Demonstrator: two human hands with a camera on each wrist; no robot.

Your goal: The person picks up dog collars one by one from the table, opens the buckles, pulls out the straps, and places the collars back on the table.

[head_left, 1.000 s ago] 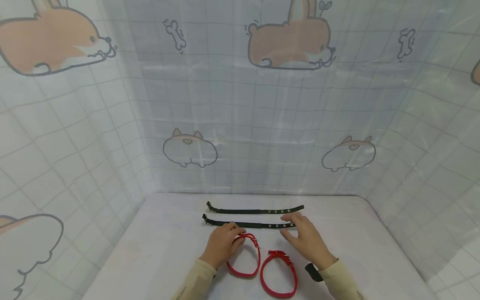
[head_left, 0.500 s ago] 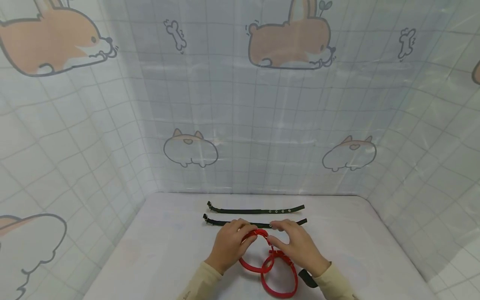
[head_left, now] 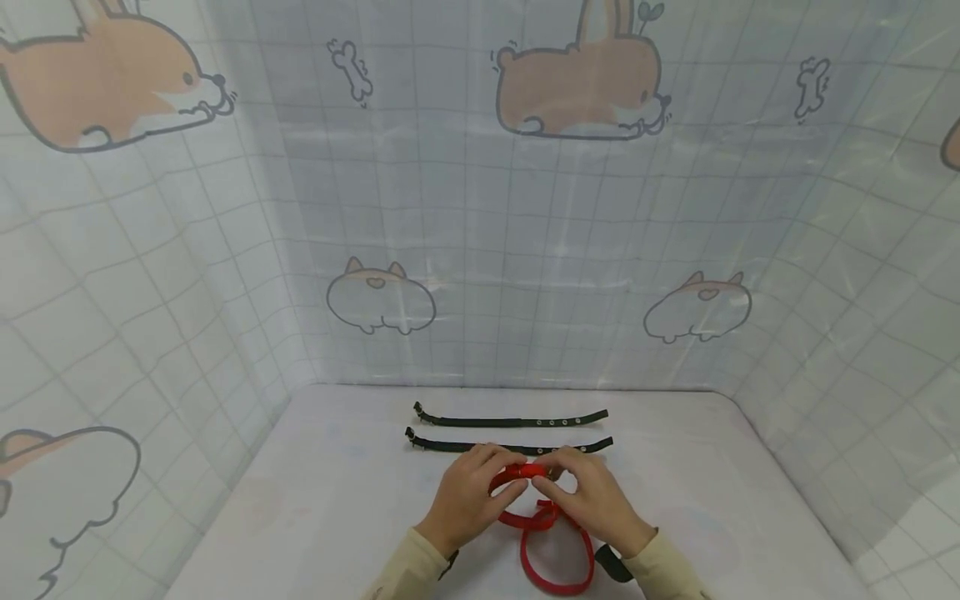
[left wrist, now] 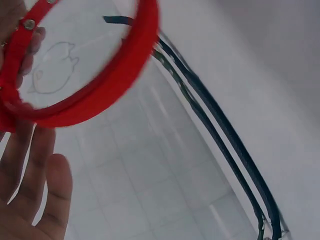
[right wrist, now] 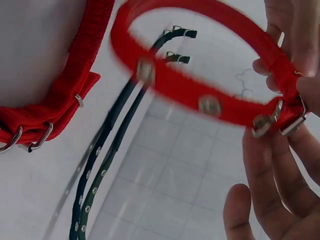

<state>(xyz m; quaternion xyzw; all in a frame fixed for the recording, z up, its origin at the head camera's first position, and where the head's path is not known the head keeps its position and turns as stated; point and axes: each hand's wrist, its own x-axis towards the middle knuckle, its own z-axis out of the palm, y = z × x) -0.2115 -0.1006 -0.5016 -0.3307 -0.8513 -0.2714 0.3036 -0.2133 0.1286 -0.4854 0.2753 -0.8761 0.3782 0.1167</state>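
Your left hand (head_left: 472, 492): pinching red collar (head_left: 531, 471) | your right hand (head_left: 592, 498): pinching it too | white table (head_left: 322, 500): second red collar (head_left: 557, 588), looped; two dark straps (head_left: 487, 422) beyond

2 sleeved forearms (head_left: 411, 565) reach forward, angled inward; the left hand (head_left: 474, 490) and right hand (head_left: 595, 497) face each other, fingers (head_left: 491, 455) bent, thumbs (head_left: 512, 494) opposed, pinching.

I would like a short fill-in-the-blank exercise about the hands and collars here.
The left hand and right hand together hold only ____ eyeleted collar.
The looped collar on the table is coloured ____.
Beyond the hands, the dark collars number ____.
Missing words: one; red; two.
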